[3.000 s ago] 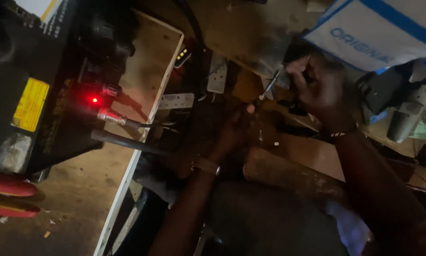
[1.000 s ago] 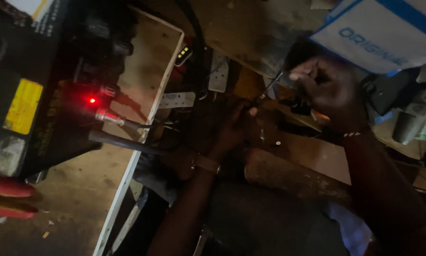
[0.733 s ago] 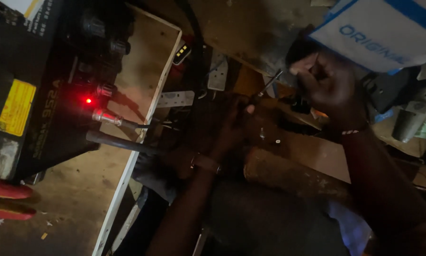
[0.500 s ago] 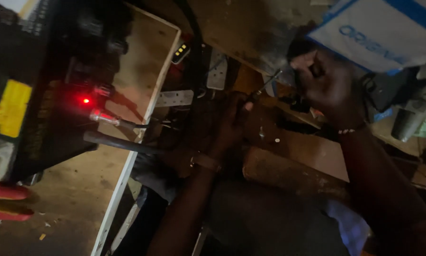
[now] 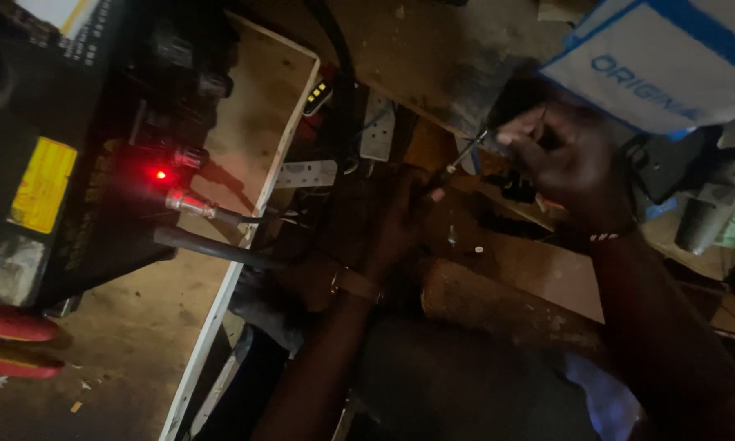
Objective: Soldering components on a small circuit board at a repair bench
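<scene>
Working in a dim, cluttered workshop corner, two hands meet over a dark, hard-to-read part.

The right hand (image 5: 567,159) is closed around a thin metal probe (image 5: 464,155), whose tip slants down toward the left hand (image 5: 392,224); that hand lies low over the dark work, fingers curled, and whether it grips anything cannot be told in the gloom. A wristband (image 5: 355,284) circles the left wrist. To the left, a pale wooden board (image 5: 245,139) carries a black machine (image 5: 65,155) with a glowing red lamp (image 5: 160,174) and a yellow label (image 5: 42,184); cables (image 5: 220,245) run off it toward the hands. Red handles (image 5: 12,343) lie at the board's lower left edge. A white and blue carton (image 5: 661,69) sits at upper right, and a rough brown wooden block (image 5: 506,306) lies just below the hands.
</scene>
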